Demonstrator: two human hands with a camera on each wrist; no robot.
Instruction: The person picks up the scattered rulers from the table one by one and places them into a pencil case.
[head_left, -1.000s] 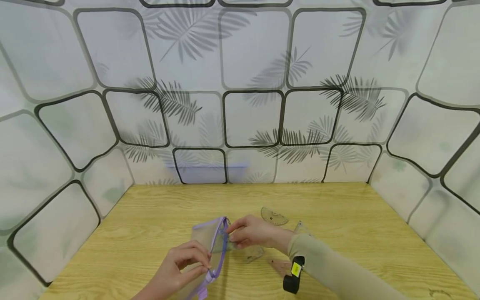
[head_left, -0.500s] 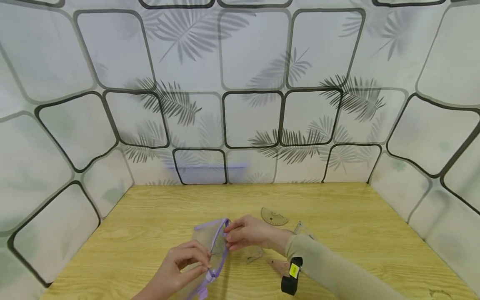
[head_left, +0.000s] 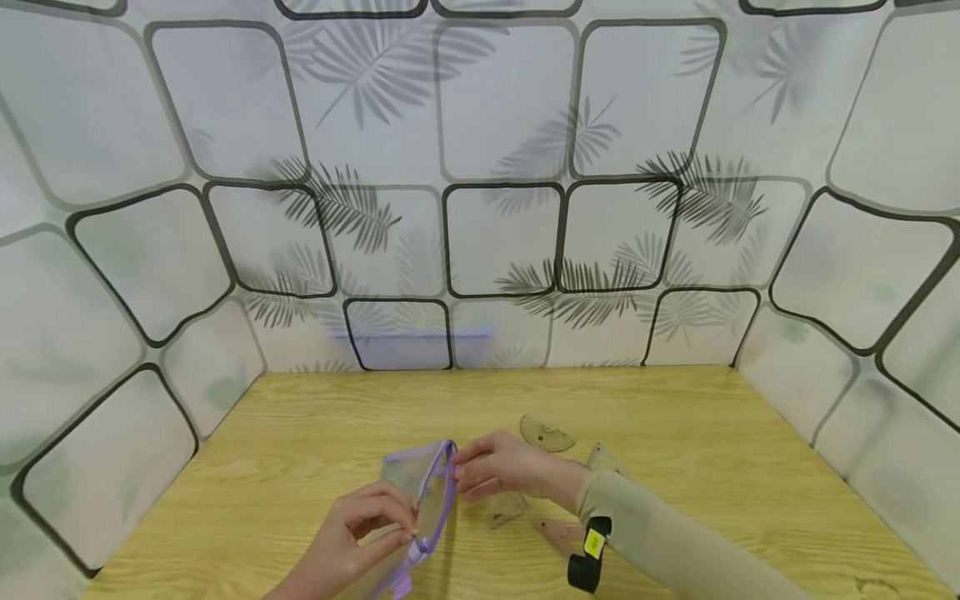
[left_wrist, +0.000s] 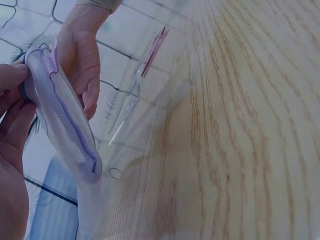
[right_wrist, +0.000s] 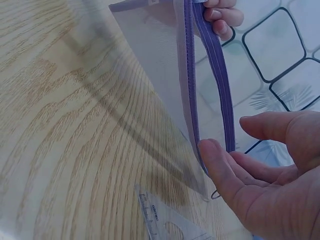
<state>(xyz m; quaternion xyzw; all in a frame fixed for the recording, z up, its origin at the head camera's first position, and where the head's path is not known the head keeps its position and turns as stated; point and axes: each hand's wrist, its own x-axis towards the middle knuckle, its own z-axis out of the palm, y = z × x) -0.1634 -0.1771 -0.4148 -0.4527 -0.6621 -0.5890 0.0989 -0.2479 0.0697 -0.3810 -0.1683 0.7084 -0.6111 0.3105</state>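
Note:
A see-through mesh zipper pouch (head_left: 407, 472) with purple edging stands tilted, its zipped side spread apart. My left hand (head_left: 356, 529) pinches its near end by the zipper. At the far end of the opening is my right hand (head_left: 510, 467); in the right wrist view its fingers (right_wrist: 215, 160) touch the zipper edge, thumb apart, with nothing held. A faint greenish tint shows through the mesh, too blurred to make out. Under and beside the right hand lie a clear ruler-like piece (head_left: 508, 510) and a clear set square (head_left: 600, 458).
Farther back on the wooden table (head_left: 337, 400) lies a clear protractor (head_left: 547, 433). A pinkish transparent set square (head_left: 558, 533) lies near the right wrist, partly behind its black strap camera (head_left: 588, 554). Patterned curtain-like walls (head_left: 502, 242) enclose the table at the back and sides.
A clear bluish-green piece in my right fingers has slipped through the opening into the pouch, and those fingers have let go. My left hand keeps its pinch almost unmoved.

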